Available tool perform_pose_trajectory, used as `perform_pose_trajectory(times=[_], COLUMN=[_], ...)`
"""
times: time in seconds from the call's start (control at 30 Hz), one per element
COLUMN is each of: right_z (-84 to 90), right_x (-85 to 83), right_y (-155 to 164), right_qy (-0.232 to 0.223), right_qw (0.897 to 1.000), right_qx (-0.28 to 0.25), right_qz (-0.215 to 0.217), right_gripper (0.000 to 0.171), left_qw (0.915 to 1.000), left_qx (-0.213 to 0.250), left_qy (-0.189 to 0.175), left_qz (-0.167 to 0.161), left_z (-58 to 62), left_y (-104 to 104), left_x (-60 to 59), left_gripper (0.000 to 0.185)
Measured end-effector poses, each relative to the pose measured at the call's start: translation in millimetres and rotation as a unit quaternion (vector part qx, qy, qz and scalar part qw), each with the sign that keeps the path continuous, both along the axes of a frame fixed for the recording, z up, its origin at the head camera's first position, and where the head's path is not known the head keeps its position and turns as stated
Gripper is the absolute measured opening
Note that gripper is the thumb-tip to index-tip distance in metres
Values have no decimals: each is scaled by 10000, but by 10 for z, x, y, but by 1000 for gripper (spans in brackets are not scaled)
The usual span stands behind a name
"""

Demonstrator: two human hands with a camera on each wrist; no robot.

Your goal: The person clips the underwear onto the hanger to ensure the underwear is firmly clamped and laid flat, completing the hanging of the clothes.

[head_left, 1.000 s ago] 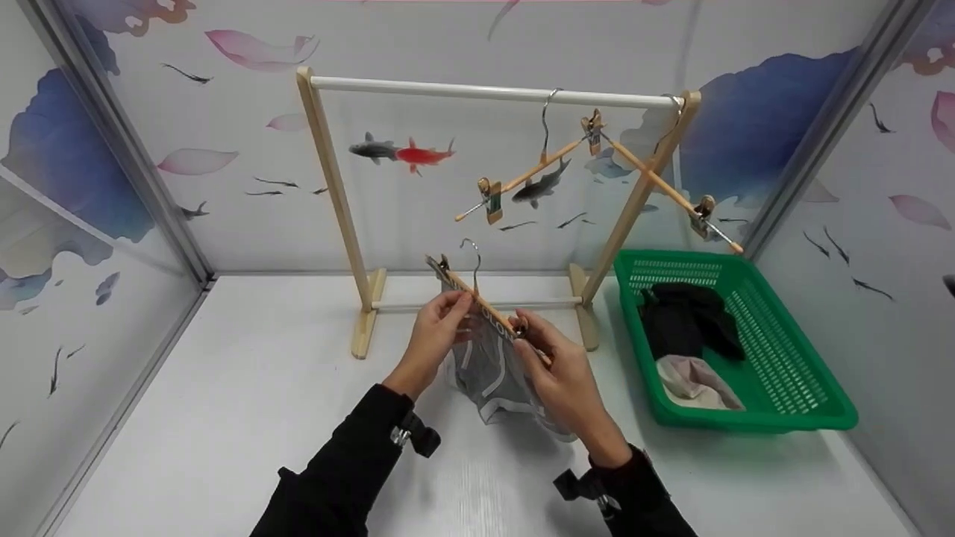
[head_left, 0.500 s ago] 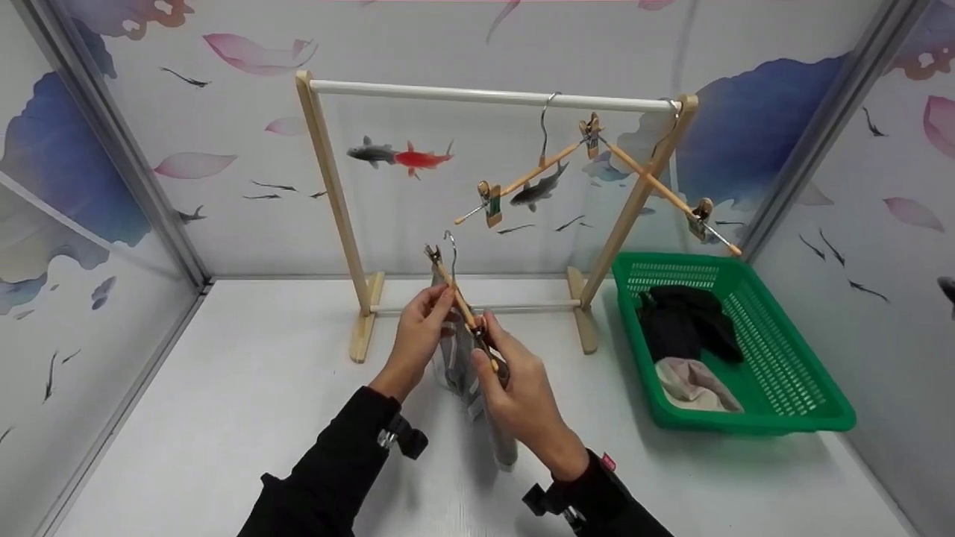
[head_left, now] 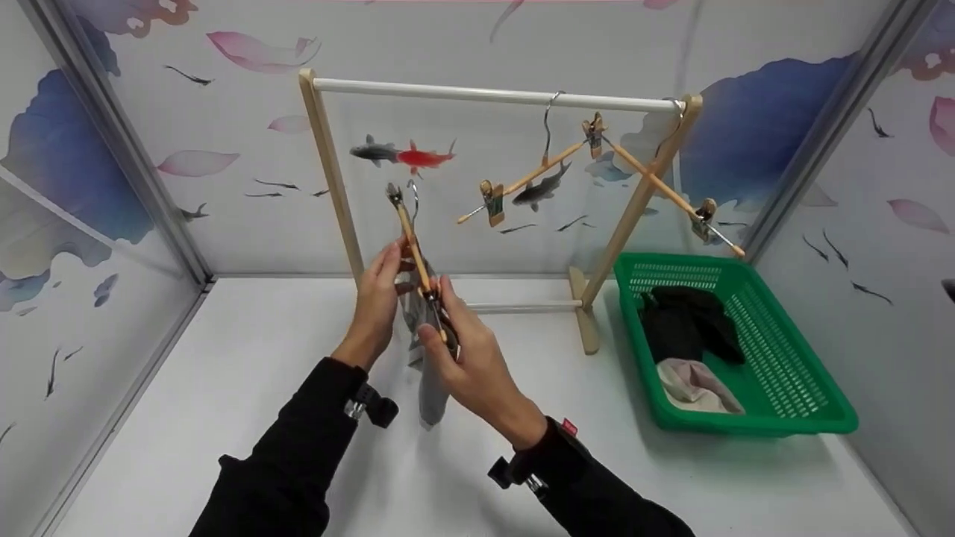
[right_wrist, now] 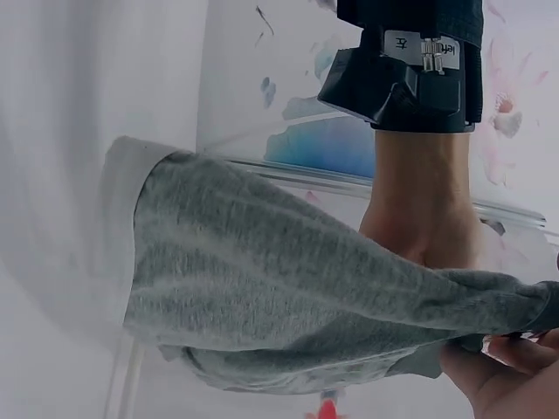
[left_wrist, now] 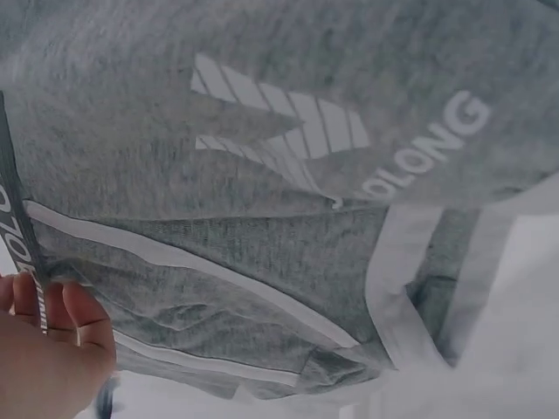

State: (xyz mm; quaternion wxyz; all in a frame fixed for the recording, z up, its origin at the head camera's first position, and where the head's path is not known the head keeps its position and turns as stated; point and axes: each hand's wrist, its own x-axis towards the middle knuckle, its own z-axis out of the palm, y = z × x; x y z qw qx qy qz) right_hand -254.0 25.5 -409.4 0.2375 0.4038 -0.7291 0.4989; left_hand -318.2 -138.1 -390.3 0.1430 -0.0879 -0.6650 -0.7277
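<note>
A wooden clip hanger (head_left: 412, 242) with a metal hook is held up in front of the rack, its far end pointing upward. Clipped along it hang grey underpants (left_wrist: 288, 166) with white trim and a lettered waistband. My left hand (head_left: 375, 306) pinches the waistband beside the hanger's bar, fingers curled at its edge in the left wrist view. The near clip end sits in my right hand (head_left: 477, 356), gripped between thumb and fingers. Seen from the right wrist, the grey cloth stretches away from the right fingers (right_wrist: 489, 371) and covers part of the left hand.
A wooden rack with a white top rail (head_left: 462, 95) stands behind the hands. Two bare clip hangers (head_left: 537, 173) hang at its right end. To the right, a green basket (head_left: 802, 414) holds black clothing (head_left: 690, 321) and a pale piece (head_left: 694, 384). Walls enclose the table.
Both hands have carried the hanger and underpants left and upward. The hanger has turned from slanting to steeper, pointing away, so the underpants now show nearly edge-on in the head view.
</note>
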Motion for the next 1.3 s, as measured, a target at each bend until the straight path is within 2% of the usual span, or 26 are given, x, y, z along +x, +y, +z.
perform_pose_trajectory(times=[0.23, 0.47, 0.63, 0.73, 1.0, 1.3], right_z=[271, 600, 786, 876, 1041, 1111], right_x=[-110, -170, -179, -200, -284, -400], right_y=[-215, -386, -492, -573, -742, -864], right_qy=[-260, -408, -522, -680, -521, -1060], right_qw=[9992, 9980, 9975, 9961, 9963, 9917], right_qx=[71, 187, 81, -68, -257, -378], right_qz=[294, 435, 465, 556, 641, 621], right_gripper=[65, 65, 66, 66, 65, 65], left_qw=[9997, 9987, 9979, 9974, 9870, 9842], left_qx=[-217, -302, -146, 105, 951, 1113], left_qy=[135, 306, 388, 355, 507, 167], left_qz=[-68, -288, -503, -617, -1194, -1365], left_z=[223, 496, 700, 808, 976, 1060], left_y=[-250, -357, -382, -411, -447, -484], left_x=[-61, -120, -161, -191, -251, -320], left_gripper=[58, 64, 67, 68, 66, 63])
